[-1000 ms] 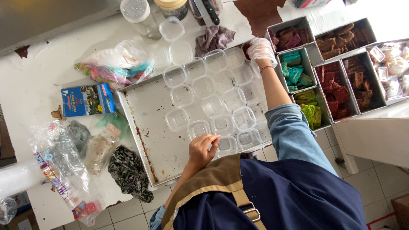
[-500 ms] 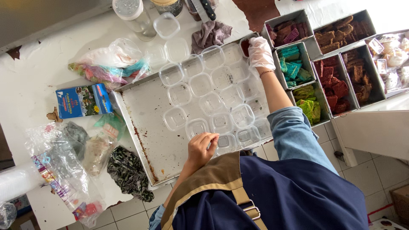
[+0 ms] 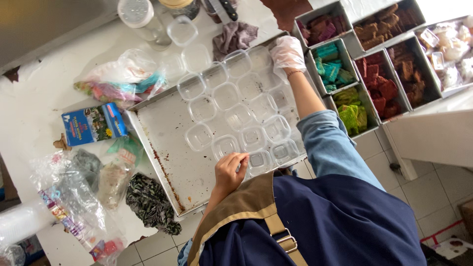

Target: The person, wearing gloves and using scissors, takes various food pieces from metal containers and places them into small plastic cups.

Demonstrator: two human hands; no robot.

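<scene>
Head view: my left hand [image 3: 230,170] pinches a clear cup [image 3: 225,146] at the tray's [image 3: 162,143] near edge; my gloved right hand [image 3: 288,51] rests open on cups at its far corner.

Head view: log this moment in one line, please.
left hand: fingertips on near-row clear cup | right hand: gloved, at far cups | tray: rows of empty cups

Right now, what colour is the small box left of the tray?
Mostly blue, head view: the box beside the metal tray.
</scene>
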